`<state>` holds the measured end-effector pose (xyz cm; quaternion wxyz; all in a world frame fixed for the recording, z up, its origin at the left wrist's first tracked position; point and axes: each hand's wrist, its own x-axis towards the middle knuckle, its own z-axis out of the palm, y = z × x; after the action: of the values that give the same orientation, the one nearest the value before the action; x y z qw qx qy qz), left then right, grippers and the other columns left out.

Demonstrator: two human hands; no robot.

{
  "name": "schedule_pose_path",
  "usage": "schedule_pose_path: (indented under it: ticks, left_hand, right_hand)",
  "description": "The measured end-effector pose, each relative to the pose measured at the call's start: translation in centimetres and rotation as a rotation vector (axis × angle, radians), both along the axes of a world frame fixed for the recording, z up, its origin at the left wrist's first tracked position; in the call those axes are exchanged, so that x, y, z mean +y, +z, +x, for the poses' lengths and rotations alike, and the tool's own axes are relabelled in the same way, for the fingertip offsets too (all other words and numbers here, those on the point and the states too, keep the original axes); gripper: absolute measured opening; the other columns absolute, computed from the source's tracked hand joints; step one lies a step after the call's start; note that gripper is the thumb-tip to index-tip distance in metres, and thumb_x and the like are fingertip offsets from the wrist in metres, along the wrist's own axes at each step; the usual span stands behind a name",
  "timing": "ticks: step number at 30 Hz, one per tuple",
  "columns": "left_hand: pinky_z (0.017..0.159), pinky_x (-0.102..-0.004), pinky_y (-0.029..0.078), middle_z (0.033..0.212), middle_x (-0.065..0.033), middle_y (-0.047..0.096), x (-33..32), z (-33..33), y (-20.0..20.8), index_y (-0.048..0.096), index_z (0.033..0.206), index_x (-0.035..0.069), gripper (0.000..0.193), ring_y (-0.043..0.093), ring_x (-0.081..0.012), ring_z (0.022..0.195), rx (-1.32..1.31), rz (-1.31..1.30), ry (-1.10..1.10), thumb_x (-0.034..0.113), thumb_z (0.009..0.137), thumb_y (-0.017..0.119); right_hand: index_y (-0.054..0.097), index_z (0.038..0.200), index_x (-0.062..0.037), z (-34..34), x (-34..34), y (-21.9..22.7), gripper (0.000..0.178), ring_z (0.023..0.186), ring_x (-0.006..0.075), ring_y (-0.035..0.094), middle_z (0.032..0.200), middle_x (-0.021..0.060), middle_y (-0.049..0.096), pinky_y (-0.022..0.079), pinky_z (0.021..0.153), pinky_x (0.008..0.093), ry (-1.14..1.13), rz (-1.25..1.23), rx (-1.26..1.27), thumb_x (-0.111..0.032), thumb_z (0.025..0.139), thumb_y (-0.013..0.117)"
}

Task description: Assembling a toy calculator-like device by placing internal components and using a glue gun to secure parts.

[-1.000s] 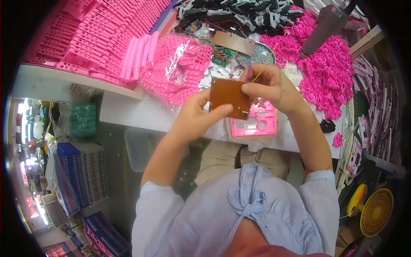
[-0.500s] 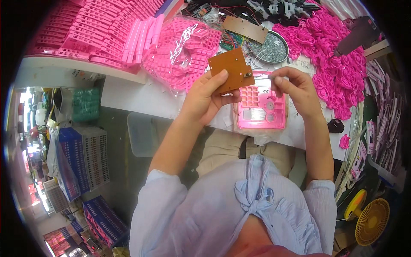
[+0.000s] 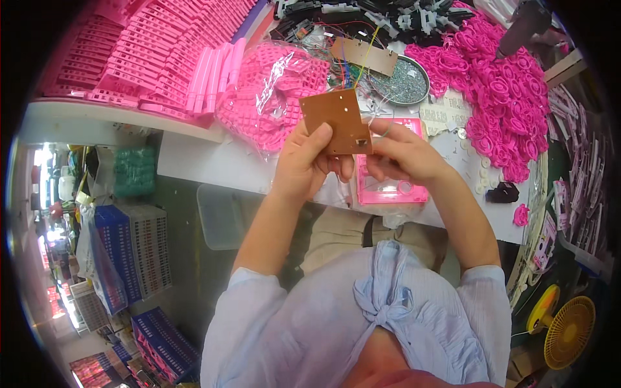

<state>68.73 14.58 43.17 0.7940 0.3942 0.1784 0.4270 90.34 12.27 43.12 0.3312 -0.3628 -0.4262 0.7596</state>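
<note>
Worktop (image 3: 200, 161): right hand (image 3: 406, 152) now nearer board (image 3: 341, 116)

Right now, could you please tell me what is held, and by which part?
The left hand holds the brown board by its lower left, thumb on top. The right hand is at its right edge, its grip unclear.

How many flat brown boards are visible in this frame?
2: one brown board in the left hand, and another brown board farther back, by the round dish. More may be hidden among the piled parts.
</note>
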Motion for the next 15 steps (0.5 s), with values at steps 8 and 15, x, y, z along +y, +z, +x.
schedule_pose_path:
  ticks: [8,15]
  left_hand:
    - [0.059,-0.025,0.054,0.097,-0.0115,0.069,-3.7,1.3,-0.6,0.054,0.129,-0.001,0.028,0.064,-0.013,0.068,0.25,0.18,0.126,0.012,0.104,0.051]
    - [0.059,-0.028,0.053,0.095,-0.0112,0.07,-6.4,-0.2,-0.7,0.062,0.115,-0.005,0.023,0.062,-0.0137,0.071,0.591,0.202,0.101,0.013,0.102,0.054]
  right_hand:
    - [0.07,0.1,-0.0006,1.6,-4.5,1.4,0.015,0.049,0.0041,0.047,0.061,0.0003,0.056,0.031,0.043,0.0213,-0.518,0.249,0.031,-0.014,0.097,0.064]
    - [0.06,0.085,-0.0011,10.6,-19.3,1.0,0.018,0.04,0.0088,0.048,0.053,0.0032,0.054,0.027,0.037,0.022,-0.568,-0.139,-0.109,-0.017,0.091,0.067]
